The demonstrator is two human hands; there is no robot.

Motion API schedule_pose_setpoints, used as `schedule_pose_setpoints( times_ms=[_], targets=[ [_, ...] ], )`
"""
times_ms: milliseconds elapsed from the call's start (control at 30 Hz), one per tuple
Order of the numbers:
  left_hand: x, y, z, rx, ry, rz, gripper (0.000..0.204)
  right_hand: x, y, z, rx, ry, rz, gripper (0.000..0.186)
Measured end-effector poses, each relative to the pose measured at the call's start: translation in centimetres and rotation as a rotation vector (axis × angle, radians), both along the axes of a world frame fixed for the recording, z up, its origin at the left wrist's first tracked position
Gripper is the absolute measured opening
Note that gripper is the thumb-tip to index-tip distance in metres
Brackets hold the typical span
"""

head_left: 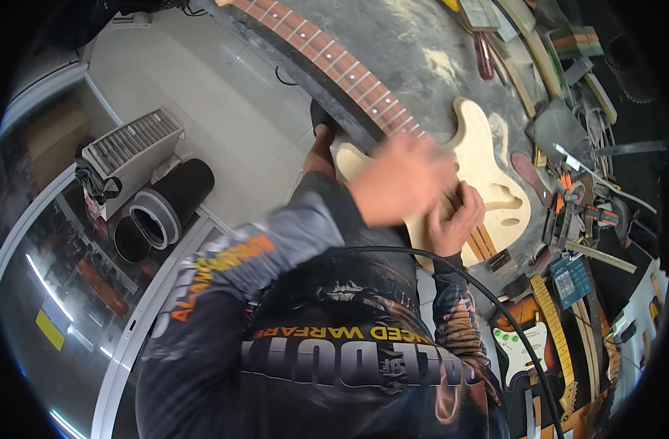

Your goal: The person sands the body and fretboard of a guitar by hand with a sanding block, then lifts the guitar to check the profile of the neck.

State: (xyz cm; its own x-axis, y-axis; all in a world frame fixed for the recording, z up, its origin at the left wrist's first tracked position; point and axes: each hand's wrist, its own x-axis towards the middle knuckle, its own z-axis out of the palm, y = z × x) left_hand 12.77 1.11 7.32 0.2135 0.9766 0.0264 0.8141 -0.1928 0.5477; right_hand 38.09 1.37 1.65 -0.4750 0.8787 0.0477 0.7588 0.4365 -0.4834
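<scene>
- We see an unfinished pale wood electric guitar body point(488, 172) lying flat on the grey, dust-marked tabletop point(415, 44), with a reddish-brown fretted neck point(334, 62) running from it toward the upper left.
- Our left hand point(400, 179) is above the upper part of the guitar body, near the point where the neck joins it. The hand is blurred; its fingers appear spread wide and we see nothing held in it. We cannot tell whether it touches the wood.
- Our right hand point(457, 216) rests on the lower middle of the guitar body. Its fingers are curled in a narrow grip; whether they close on a small object we cannot tell, since the fingers hide it.
- Two parallel dark strips point(481, 241) run along the body just below the right hand.
- A thin black cable point(488, 300) curves from the chest area toward the lower right.
- At the right edge of the tabletop lies a cluster of hand tools point(583, 212), among them orange-handled ones, well apart from the hands.
- A red-handled tool point(484, 58) lies near the top, beyond the guitar body.
- A finished sunburst guitar with a white pickguard point(517, 336) lies at the lower right.
- On the floor at the left stand a black cylinder with a white rim point(166, 212) and a grey ribbed box point(133, 146).
</scene>
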Motion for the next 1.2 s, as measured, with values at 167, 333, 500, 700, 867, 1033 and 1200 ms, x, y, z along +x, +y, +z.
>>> schedule_pose_setpoints(
  times_ms=[167, 333, 500, 700, 867, 1033, 1200],
  targets=[
    [-5.9, -0.2, -2.3, 0.104, 0.100, -0.176, 0.034, -0.2, -0.2, -0.1, -0.004, -0.032, -0.052, 0.078],
    [-29.0, 2.0, 0.4, 0.111, 0.418, 0.392, 0.037, -1.2, -0.4, 0.4, -0.009, -0.065, -0.065, 0.078],
    [-13.4, 2.1, -0.4, 0.095, 0.039, 0.192, 0.039, -1.0, -0.8, 0.1, 0.010, -0.069, -0.062, 0.077],
    [-8.9, 0.6, -2.0, 0.196, 0.202, -0.035, 0.033, -0.8, -0.4, 0.3, -0.003, -0.096, -0.056, 0.075],
    [-30.4, 3.4, -0.3, 0.267, 0.420, 0.481, 0.033, -1.4, -0.4, 0.4, 0.014, -0.105, -0.055, 0.075],
    [-15.0, 3.0, 0.1, 0.008, 0.204, 0.231, 0.035, -1.5, -0.9, 1.0, -0.024, -0.121, -0.099, 0.076],
    [-20.6, 0.5, -2.4, 0.184, 0.231, 0.133, 0.041, -2.1, -0.6, 1.3, -0.035, -0.103, -0.093, 0.076]
  ],
)
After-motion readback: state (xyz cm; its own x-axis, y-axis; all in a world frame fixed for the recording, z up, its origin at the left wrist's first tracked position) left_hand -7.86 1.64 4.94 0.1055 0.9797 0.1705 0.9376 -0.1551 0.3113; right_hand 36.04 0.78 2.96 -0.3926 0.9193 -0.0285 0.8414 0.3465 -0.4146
